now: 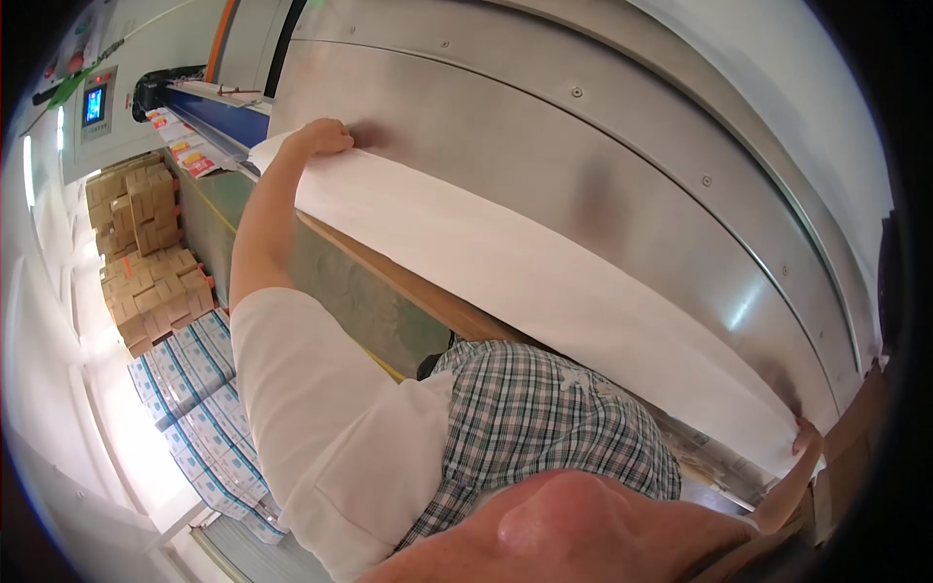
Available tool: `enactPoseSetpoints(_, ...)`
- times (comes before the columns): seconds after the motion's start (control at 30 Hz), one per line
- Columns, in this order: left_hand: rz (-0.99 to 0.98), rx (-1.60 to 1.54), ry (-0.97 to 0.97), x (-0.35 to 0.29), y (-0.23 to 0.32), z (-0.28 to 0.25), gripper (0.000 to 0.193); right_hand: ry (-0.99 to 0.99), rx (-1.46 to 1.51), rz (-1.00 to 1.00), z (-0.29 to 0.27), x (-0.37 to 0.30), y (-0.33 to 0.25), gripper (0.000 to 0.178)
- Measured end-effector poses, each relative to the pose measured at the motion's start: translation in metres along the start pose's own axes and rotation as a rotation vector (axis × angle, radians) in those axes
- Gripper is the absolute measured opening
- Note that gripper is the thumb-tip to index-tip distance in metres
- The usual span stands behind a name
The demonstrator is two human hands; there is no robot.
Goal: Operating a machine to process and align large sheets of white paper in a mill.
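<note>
A long white sheet (544, 277), perhaps paper or film, stretches before me along the foot of a brushed steel panel (486, 136). My left hand (323, 139) grips its far left end, the fingers curled over the upper edge beside the steel. Far off at the right, my right hand (806, 438) has hold of the other end, its fingers bent round the corner. Both arms are spread wide. The sheet's underside is hidden, and a brown wooden-looking edge (408, 282) shows below it.
Left of the sheet is a blue conveyor (228, 119) with red and yellow packets (190, 148) hanging at its side. Stacked cardboard cartons (155, 291) and strapped blue-and-white boxes (209, 413) stand along the left. A control panel (95, 105) is on the wall.
</note>
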State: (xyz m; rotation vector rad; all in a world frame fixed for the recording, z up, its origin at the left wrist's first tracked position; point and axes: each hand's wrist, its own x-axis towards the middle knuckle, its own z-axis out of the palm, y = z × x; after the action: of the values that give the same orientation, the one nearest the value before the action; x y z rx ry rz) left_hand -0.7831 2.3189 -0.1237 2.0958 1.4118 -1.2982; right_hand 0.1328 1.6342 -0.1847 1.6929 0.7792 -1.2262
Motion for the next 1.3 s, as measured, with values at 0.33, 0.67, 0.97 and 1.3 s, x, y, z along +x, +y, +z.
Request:
enactPoseSetpoints(0.33, -0.308, 0.25, -0.09, 0.005, -0.024, 0.002, 0.037, 0.013, -0.008, -0.022, -0.003, -0.004, -0.003, 0.089)
enactPoseSetpoints(0.67, -0.385, -0.163, 0.558, 0.024, -0.068, -0.008, 0.039, -0.061, -0.115, 0.053, -0.002, 0.0, -0.011, 0.071)
enactPoseSetpoints(0.97, -0.087, -0.146, 1.128, -0.029, -0.051, 0.072, 0.03, -0.335, -0.104, -0.399, 0.006, 0.008, -0.15, 0.024)
enactPoseSetpoints(1.3, -0.291, -0.28, 0.892, -0.09, 0.091, 0.068, 0.046, 0.0, -0.034, -1.102, -0.105, -0.155, -0.435, 0.06)
